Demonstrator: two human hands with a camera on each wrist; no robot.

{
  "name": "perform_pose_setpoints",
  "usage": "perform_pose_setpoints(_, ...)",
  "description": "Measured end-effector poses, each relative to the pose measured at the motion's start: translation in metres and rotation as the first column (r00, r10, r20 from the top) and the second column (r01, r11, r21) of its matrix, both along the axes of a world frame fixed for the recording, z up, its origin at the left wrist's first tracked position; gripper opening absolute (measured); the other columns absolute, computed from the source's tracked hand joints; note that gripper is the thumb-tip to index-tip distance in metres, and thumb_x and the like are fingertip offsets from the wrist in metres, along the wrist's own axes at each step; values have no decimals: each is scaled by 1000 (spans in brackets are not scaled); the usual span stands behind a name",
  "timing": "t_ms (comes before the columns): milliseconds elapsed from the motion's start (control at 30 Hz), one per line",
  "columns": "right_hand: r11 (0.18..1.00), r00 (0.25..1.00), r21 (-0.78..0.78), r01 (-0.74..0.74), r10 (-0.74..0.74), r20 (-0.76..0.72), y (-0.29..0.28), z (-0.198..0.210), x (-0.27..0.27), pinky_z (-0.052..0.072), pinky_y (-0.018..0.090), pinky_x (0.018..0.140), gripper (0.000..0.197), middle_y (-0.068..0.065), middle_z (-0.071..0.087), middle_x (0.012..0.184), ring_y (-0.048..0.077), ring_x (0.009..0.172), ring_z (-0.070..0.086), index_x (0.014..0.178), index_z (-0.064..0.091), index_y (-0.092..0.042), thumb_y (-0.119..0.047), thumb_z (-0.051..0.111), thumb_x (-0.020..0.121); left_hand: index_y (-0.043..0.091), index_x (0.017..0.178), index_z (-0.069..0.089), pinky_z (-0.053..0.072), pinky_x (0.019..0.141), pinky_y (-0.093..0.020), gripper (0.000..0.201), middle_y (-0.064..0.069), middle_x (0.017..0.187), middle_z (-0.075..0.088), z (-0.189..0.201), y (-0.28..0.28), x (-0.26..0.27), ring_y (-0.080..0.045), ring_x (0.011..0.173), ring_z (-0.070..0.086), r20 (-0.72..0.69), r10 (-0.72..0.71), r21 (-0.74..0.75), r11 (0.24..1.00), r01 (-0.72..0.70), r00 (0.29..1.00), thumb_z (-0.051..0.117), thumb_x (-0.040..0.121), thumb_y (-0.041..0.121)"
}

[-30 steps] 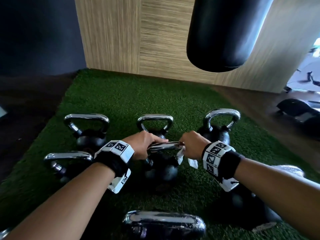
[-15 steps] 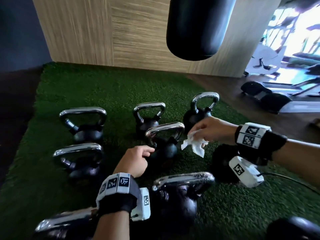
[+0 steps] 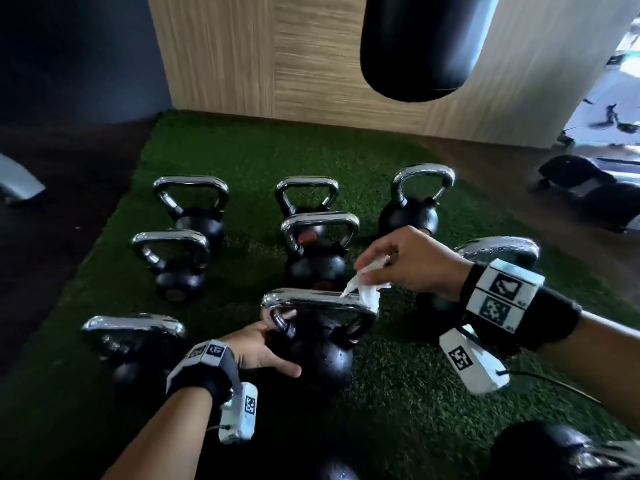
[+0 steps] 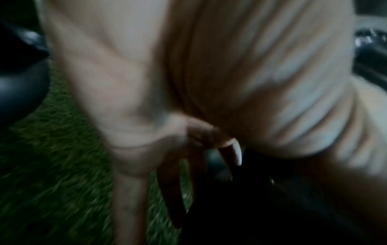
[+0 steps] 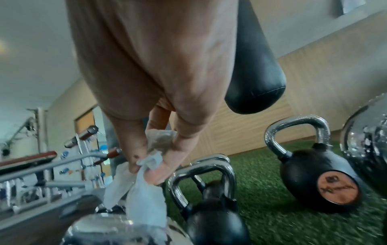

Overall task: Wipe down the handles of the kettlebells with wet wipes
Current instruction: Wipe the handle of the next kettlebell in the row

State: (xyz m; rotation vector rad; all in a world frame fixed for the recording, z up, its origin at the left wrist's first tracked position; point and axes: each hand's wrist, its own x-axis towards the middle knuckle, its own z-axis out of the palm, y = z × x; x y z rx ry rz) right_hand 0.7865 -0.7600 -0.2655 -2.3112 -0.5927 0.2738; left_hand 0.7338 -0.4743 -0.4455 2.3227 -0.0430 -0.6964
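Observation:
Several black kettlebells with chrome handles stand on green turf (image 3: 214, 140). The nearest one (image 3: 322, 358) sits at centre, its handle (image 3: 311, 301) running left to right. My right hand (image 3: 377, 271) pinches a crumpled white wet wipe (image 3: 367, 292) whose lower end hangs onto the right end of that handle. In the right wrist view thumb and fingers (image 5: 134, 159) pinch the wipe (image 5: 144, 195) above the handle (image 5: 108, 227). My left hand (image 3: 273, 344) touches that kettlebell's left side with the thumb straight along the body. The left wrist view is blurred, with the fingers (image 4: 173, 190) loosely extended.
A black punching bag (image 3: 426, 46) hangs over the back of the turf before a wood-panelled wall (image 3: 259, 53). Other kettlebells stand close on the left (image 3: 169, 258), behind (image 3: 318, 244) and right (image 3: 498, 247). Dark floor borders the turf; gym machines (image 3: 588, 188) stand at right.
Both hands left the middle kettlebell's handle and drew back to the nearest one. The right hand brought the wipe down onto its handle's right end; the left hand reached its left side.

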Motion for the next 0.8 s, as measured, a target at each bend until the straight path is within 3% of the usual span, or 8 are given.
perform_pose_setpoints(67,996,1000,94,-8,8,6,-6,2,2,48,21,63,17,-14,72,69,-1,60,58,89,81,-26,-23,89,75,56,156,11,16,121,-27,145,19,162,15,-5,-12,-4,-10,151,16,24,42,-13,999,-41,999,82,34,87)
perform_pose_setpoints(167,982,1000,190,-13,8,24,-11,2,3,53,21,69,20,-12,77,86,-1,71,65,92,81,-27,-23,89,74,42,161,1,12,119,-21,158,26,156,14,-13,-23,-7,-1,145,13,61,95,-42,995,-92,994,84,33,85)
perform_pose_setpoints(233,983,998,179,-42,35,45,-9,1,-1,56,17,68,24,-13,76,97,-3,76,68,95,80,-29,-21,88,74,44,159,6,14,116,-16,152,38,149,16,-15,-26,-9,2,144,16,97,125,-94,989,-116,987,90,37,76)
perform_pose_setpoints(300,978,996,186,-92,87,35,-6,-2,-4,49,13,55,34,-8,75,101,-4,67,65,101,79,-27,-9,85,72,53,152,17,18,116,-14,134,43,146,25,-17,-27,-12,2,145,23,122,148,-133,982,-131,981,95,43,62)
perform_pose_setpoints(400,963,986,214,-165,164,25,0,-5,-7,42,8,51,40,0,77,101,-2,65,61,106,78,-19,2,79,72,47,149,31,23,126,-30,118,22,154,39,-20,-30,-16,-4,147,33,172,173,-197,971,-138,970,97,52,51)
perform_pose_setpoints(567,975,968,139,-176,145,207,-4,-9,-10,41,-1,61,30,-14,70,88,-19,63,56,108,79,-19,-8,79,80,42,150,32,23,127,-38,115,14,155,44,-20,-34,-23,-5,147,35,225,217,-231,959,-165,950,93,54,56)
perform_pose_setpoints(700,989,945,36,-142,125,301,-9,-11,-10,40,3,73,24,-5,76,99,-2,83,63,105,81,-21,-18,79,81,38,154,33,27,125,-37,127,14,153,46,-21,-40,-31,-6,145,39,247,275,-172,956,-237,929,89,46,74)
perform_pose_setpoints(800,994,941,23,-110,96,324,-1,-18,-8,32,6,76,18,2,71,108,11,102,62,97,82,-18,-15,76,81,39,156,29,27,125,-34,131,16,154,43,-20,-40,-33,-4,145,37,223,271,-123,961,-248,937,90,45,75)
